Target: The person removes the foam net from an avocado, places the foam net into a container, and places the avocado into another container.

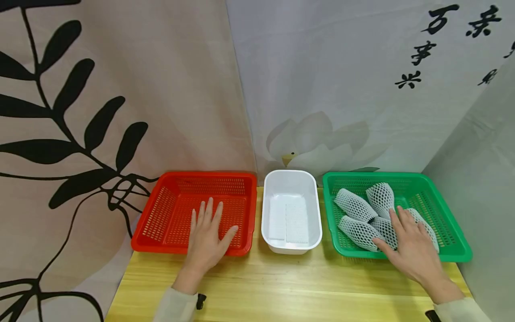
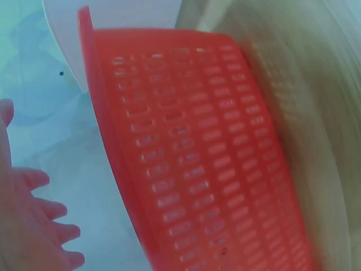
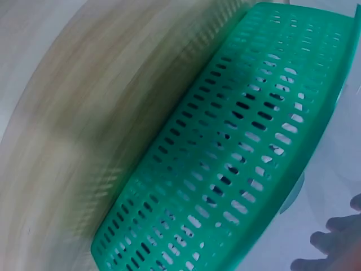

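Observation:
My left hand hovers over the front of a red plastic basket, fingers straight and thumb spread, holding nothing. In the left wrist view the basket's slotted side fills the middle, with the left fingers at the lower left. On the right, my right hand is held out over a green basket, its fingers overlapping several white foam net sleeves lying inside. The right wrist view has the green slotted wall and dim fingertips at the lower right.
Between the two baskets stands a white plastic tub. All three containers sit side by side on a light wooden table, against a printed cloth backdrop with dark leaves and characters. Another cloth hangs close on the right.

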Motion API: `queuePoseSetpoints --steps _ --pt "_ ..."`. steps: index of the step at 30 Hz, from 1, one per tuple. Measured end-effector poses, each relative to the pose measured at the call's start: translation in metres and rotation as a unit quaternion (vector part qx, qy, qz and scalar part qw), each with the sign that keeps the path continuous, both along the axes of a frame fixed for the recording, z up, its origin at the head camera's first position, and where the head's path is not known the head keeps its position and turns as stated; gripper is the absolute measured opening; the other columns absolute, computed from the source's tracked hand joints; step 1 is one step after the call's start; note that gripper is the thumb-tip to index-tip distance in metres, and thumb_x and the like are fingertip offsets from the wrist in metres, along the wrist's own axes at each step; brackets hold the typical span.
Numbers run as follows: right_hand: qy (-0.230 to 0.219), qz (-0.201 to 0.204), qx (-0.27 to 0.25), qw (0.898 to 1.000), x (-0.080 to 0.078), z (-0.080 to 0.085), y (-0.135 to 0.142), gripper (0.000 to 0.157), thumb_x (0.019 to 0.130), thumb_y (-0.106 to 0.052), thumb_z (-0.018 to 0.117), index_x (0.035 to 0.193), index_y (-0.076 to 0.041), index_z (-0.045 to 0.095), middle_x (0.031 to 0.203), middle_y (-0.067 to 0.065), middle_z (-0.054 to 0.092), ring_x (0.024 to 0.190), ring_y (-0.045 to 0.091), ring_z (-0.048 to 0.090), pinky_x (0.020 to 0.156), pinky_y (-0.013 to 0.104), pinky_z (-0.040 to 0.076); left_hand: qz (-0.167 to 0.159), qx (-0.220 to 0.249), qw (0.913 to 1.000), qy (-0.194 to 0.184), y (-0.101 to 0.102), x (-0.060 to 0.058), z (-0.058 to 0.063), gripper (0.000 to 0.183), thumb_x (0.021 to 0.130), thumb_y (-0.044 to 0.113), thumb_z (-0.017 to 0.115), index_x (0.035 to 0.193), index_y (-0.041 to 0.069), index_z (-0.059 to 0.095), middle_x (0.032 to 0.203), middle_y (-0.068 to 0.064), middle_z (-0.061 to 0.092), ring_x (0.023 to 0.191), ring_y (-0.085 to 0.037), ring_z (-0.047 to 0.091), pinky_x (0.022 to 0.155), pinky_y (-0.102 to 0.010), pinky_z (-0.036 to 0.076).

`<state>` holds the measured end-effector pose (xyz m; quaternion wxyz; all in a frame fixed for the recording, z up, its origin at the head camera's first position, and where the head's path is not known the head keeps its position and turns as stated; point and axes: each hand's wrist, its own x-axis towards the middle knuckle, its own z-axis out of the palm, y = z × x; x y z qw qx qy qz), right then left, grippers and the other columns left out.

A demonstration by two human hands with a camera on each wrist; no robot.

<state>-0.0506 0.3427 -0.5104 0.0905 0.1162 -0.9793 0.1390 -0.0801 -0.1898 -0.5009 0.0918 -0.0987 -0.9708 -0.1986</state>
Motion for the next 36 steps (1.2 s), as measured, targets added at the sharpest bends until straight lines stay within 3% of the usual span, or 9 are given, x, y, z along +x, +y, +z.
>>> queuePoseSetpoints --steps 7,15,22,28,36 --pt "-0.014 0.001 -0.015 1.000 -0.003 0.001 -0.008 0.094 0.101 -0.049 0.065 0.165 0.001 0.018 0.167 0.031 0.022 0.155 0.049 0.018 0.125 0.063 0.009 -0.009 0.028 0.9992 0.028 0.012 0.001 -0.003 0.077 0.101 0.055 0.058 0.157 0.002 0.045 0.169 -0.022 0.025 0.153 -0.046 0.026 0.125 -0.062 0.007" --pt "-0.029 0.000 -0.010 1.000 -0.009 0.003 -0.020 0.094 0.099 -0.052 0.066 0.164 0.002 0.023 0.160 0.034 0.034 0.140 0.057 0.038 0.108 0.072 0.034 -0.019 0.046 0.9980 0.040 0.025 0.004 -0.003 0.069 0.102 0.049 0.059 0.151 0.000 0.052 0.164 -0.023 0.036 0.149 -0.045 0.034 0.125 -0.061 0.012" --pt "-0.049 0.003 0.002 0.999 -0.013 0.000 -0.027 0.088 0.100 -0.053 0.064 0.158 0.007 0.036 0.159 0.033 0.037 0.137 0.055 0.043 0.102 0.071 0.041 -0.020 0.079 0.9962 0.032 0.038 0.006 -0.005 0.064 0.103 0.045 0.062 0.147 0.000 0.055 0.158 -0.023 0.043 0.147 -0.044 0.035 0.125 -0.059 0.014" --pt "-0.083 0.001 0.008 0.996 -0.019 -0.004 -0.030 0.085 0.101 -0.055 0.062 0.154 0.008 0.042 0.157 0.034 0.040 0.139 0.055 0.042 0.106 0.071 0.039 -0.031 0.109 0.9919 0.057 0.051 0.008 -0.008 0.057 0.100 0.036 0.068 0.140 -0.003 0.060 0.145 -0.024 0.053 0.138 -0.044 0.043 0.117 -0.063 0.028" --pt "-0.099 0.005 0.001 0.995 -0.024 -0.012 -0.034 0.075 0.099 -0.048 0.068 0.145 0.009 0.051 0.147 0.033 0.052 0.134 0.055 0.047 0.106 0.071 0.038 -0.023 0.137 0.9883 0.062 0.068 0.011 -0.013 0.046 0.100 0.028 0.070 0.131 -0.005 0.067 0.127 -0.017 0.062 0.124 -0.036 0.051 0.106 -0.055 0.041"
